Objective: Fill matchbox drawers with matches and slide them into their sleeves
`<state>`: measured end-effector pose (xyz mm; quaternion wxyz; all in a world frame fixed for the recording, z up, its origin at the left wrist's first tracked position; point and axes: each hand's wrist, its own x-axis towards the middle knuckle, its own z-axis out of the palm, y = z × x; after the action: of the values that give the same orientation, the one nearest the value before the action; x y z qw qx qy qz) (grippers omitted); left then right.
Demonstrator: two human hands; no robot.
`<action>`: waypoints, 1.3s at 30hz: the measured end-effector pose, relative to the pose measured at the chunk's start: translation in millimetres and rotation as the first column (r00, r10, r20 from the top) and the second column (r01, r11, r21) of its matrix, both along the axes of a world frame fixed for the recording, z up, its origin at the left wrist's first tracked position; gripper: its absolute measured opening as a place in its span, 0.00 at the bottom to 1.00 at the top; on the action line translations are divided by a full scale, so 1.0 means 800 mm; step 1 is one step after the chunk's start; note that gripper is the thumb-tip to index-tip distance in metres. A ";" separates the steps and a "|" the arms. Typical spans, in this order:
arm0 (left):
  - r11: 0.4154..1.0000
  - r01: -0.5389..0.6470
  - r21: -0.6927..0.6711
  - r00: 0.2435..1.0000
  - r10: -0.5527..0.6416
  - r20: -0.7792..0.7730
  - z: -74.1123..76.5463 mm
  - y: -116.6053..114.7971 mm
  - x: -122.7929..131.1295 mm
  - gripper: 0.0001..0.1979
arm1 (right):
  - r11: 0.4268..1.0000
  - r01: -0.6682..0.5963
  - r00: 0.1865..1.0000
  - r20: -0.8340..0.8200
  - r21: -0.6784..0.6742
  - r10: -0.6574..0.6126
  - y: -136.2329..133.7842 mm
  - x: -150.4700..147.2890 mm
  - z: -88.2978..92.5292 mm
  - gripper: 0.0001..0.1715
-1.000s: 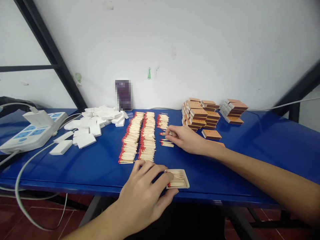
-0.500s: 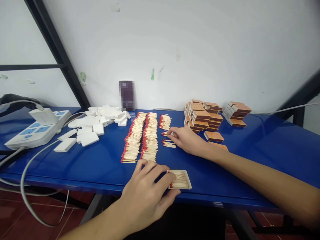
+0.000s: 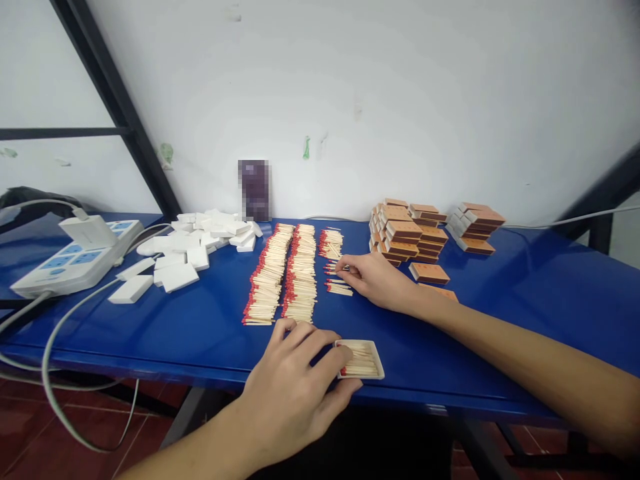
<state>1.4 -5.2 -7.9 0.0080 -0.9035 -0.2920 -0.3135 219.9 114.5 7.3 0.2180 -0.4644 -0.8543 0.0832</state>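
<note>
Matchbox tray [image 3: 359,342], white and part-filled with red-tipped matches, at the near edge of the blue table [image 3: 175,327]. Left hand [image 3: 295,380] clasps its left side, thumb at the near rim and fingers curled over the far one. Right hand [image 3: 373,280] reaches farther back, fingertips drawn narrow over a few loose matches [image 3: 339,289]; whether any is pinched cannot be told. Against the views of a second before, both hands stay almost where they were, the right fingertips only slightly shifted among the loose matches. The tray's fill looks unchanged: no match has crossed over in that interval. Left of the loose matches lie two long match rows [image 3: 300,277]. Behind the right hand stand stacked orange sleeves [image 3: 405,233]. Far left are a heap of white trays [image 3: 195,243] and a power strip [image 3: 70,257].
</note>
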 end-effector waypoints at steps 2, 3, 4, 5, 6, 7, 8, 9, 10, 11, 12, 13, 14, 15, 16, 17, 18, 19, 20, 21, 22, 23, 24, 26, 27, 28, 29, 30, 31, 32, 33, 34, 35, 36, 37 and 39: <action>1.000 0.000 -0.001 1.000 0.000 -0.001 0.000 0.000 0.000 0.06 | 1.000 -0.003 1.000 -0.001 -0.007 0.003 0.001 -0.001 0.001 0.12; 1.000 0.000 -0.001 1.000 0.000 -0.002 0.000 0.000 0.000 0.06 | 1.000 -0.001 1.000 -0.003 -0.014 0.001 0.001 -0.001 0.002 0.12; 1.000 0.000 -0.001 1.000 0.000 -0.001 0.000 0.000 0.000 0.06 | 1.000 0.001 1.000 -0.006 -0.022 -0.001 0.001 -0.001 0.002 0.12; 1.000 -0.001 0.000 1.000 0.001 -0.001 0.000 0.000 0.000 0.06 | 1.000 0.003 1.000 -0.009 -0.030 -0.003 0.001 -0.002 0.003 0.11; 1.000 -0.002 -0.001 1.000 0.002 0.000 0.001 0.000 0.000 0.06 | 0.999 0.003 1.000 -0.013 -0.038 -0.003 0.001 -0.001 0.004 0.10; 1.000 -0.002 -0.003 1.000 0.002 0.000 0.001 -0.001 0.000 0.06 | 0.999 0.000 1.000 -0.018 -0.049 -0.001 0.000 -0.001 0.006 0.10; 1.000 0.000 -0.005 1.000 0.000 0.000 0.001 -0.001 0.000 0.06 | 0.998 -0.003 1.000 -0.024 -0.066 0.001 0.000 -0.001 0.007 0.09; 1.000 0.001 -0.009 1.000 -0.001 0.000 0.001 -0.001 0.000 0.06 | 0.996 -0.004 1.000 -0.030 -0.089 0.002 -0.001 0.000 0.009 0.09; 1.000 0.001 -0.012 1.000 -0.001 0.000 0.002 -0.001 0.000 0.06 | 0.993 -0.004 0.999 -0.037 -0.117 0.000 -0.002 0.001 0.011 0.09; 1.000 0.000 -0.014 1.000 0.000 -0.002 0.002 -0.001 0.000 0.06 | 0.989 -0.004 0.999 -0.044 -0.145 -0.002 -0.004 0.002 0.012 0.09; 1.000 0.000 -0.015 1.000 0.000 -0.003 0.002 -0.001 0.000 0.06 | 0.986 -0.007 0.999 -0.052 -0.169 -0.002 -0.006 0.002 0.014 0.10; 1.000 -0.001 -0.014 1.000 0.001 -0.002 0.002 -0.001 0.000 0.06 | 0.983 -0.012 0.998 -0.060 -0.184 0.001 -0.008 0.003 0.015 0.11; 1.000 -0.002 -0.014 1.000 0.002 -0.003 0.002 -0.001 0.000 0.06 | 0.981 -0.021 0.998 -0.067 -0.192 0.008 -0.010 0.004 0.016 0.12; 1.000 -0.002 -0.013 1.000 0.002 -0.003 0.002 0.000 0.000 0.06 | 0.981 -0.027 0.997 -0.073 -0.194 0.013 -0.012 0.005 0.016 0.13; 1.000 -0.002 -0.013 1.000 0.002 -0.003 0.002 0.000 0.000 0.06 | 0.982 -0.026 0.997 -0.073 -0.187 0.012 -0.015 0.005 0.015 0.13; 1.000 -0.001 -0.014 1.000 0.001 -0.005 0.002 0.000 0.000 0.06 | 0.986 -0.017 0.998 -0.067 -0.168 0.006 -0.017 0.005 0.015 0.13; 1.000 -0.002 -0.017 1.000 0.002 -0.007 0.002 0.000 0.000 0.06 | 0.991 -0.005 0.999 -0.054 -0.134 -0.002 -0.020 0.005 0.014 0.14; 1.000 -0.003 -0.022 1.000 0.002 -0.009 0.001 0.000 0.000 0.06 | 0.996 0.003 0.999 -0.034 -0.093 -0.006 -0.023 0.005 0.014 0.16; 1.000 -0.003 -0.029 1.000 0.003 -0.013 0.001 0.000 0.000 0.06 | 0.999 0.003 1.000 -0.010 -0.053 -0.003 -0.026 0.005 0.014 0.19; 0.999 -0.005 -0.036 1.000 0.004 -0.016 0.001 0.000 0.000 0.06 | 1.000 -0.008 1.000 0.016 -0.025 0.009 -0.030 0.005 0.015 0.20; 0.999 -0.005 -0.043 1.000 0.004 -0.018 0.001 -0.001 0.000 0.06 | 0.999 -0.029 0.999 0.040 -0.016 0.030 -0.033 0.004 0.016 0.21; 0.999 -0.006 -0.048 1.000 0.006 -0.017 0.001 -0.001 0.000 0.06 | 0.998 -0.053 0.997 0.059 -0.021 0.054 -0.036 0.003 0.018 0.20; 0.999 -0.008 -0.051 1.000 0.007 -0.014 0.001 -0.002 0.000 0.06 | 0.997 -0.074 0.994 0.074 -0.032 0.076 -0.038 0.003 0.019 0.19; 0.998 -0.011 -0.061 1.000 0.011 -0.011 0.001 -0.002 -0.001 0.06 | 0.995 -0.095 0.989 0.108 -0.032 0.098 -0.042 0.002 0.021 0.20; 0.998 -0.012 -0.070 1.000 0.011 -0.011 0.002 -0.002 0.000 0.06 | 0.995 -0.097 0.986 0.135 -0.014 0.098 -0.043 0.002 0.021 0.20; 0.997 -0.014 -0.078 1.000 0.013 -0.010 0.002 -0.002 0.000 0.06 | 0.995 -0.097 0.982 0.165 0.011 0.094 -0.043 0.002 0.020 0.20; 0.996 -0.017 -0.088 1.000 0.016 -0.010 0.002 -0.002 0.000 0.06 | 0.994 -0.103 0.977 0.194 0.039 0.094 -0.044 0.002 0.019 0.20; 0.995 -0.019 -0.098 1.000 0.019 -0.008 0.002 -0.001 0.000 0.06 | 0.991 -0.118 0.971 0.218 0.066 0.101 -0.044 0.003 0.017 0.20; 0.994 -0.022 -0.109 1.000 0.022 -0.003 0.003 -0.001 0.000 0.07 | 0.986 -0.140 0.965 0.236 0.091 0.115 -0.044 0.004 0.015 0.20; 0.992 -0.023 -0.122 1.000 0.023 0.005 0.004 0.000 0.000 0.07 | 0.980 -0.163 0.960 0.249 0.112 0.131 -0.044 0.005 0.013 0.21; 0.990 -0.023 -0.139 1.000 0.025 0.015 0.005 0.000 0.000 0.07 | 0.975 -0.181 0.956 0.256 0.132 0.142 -0.043 0.006 0.011 0.21; 0.987 -0.023 -0.158 0.999 0.027 0.028 0.006 0.001 0.000 0.08 | 0.970 -0.191 0.954 0.260 0.152 0.148 -0.043 0.007 0.010 0.21; 0.984 -0.021 -0.180 0.999 0.029 0.042 0.007 0.001 0.000 0.08 | 0.966 -0.196 0.955 0.259 0.168 0.148 -0.043 0.008 0.009 0.20; 0.980 -0.021 -0.199 0.998 0.033 0.059 0.008 0.001 -0.001 0.09 | 0.965 -0.193 0.957 0.251 0.175 0.146 -0.043 0.009 0.008 0.19; 0.976 -0.023 -0.217 0.996 0.040 0.077 0.009 0.001 -0.001 0.10 | 0.967 -0.187 0.961 0.238 0.173 0.144 -0.043 0.010 0.008 0.18; 0.969 -0.031 -0.246 0.993 0.059 0.103 0.012 0.001 -0.002 0.12 | 0.973 -0.180 0.965 0.215 0.146 0.147 -0.043 0.011 0.009 0.17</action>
<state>0.1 -4.8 1.6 -0.1122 -0.8722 -0.3488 -0.3241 228.3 80.0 14.4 0.1596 -0.3786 -0.9115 -0.0178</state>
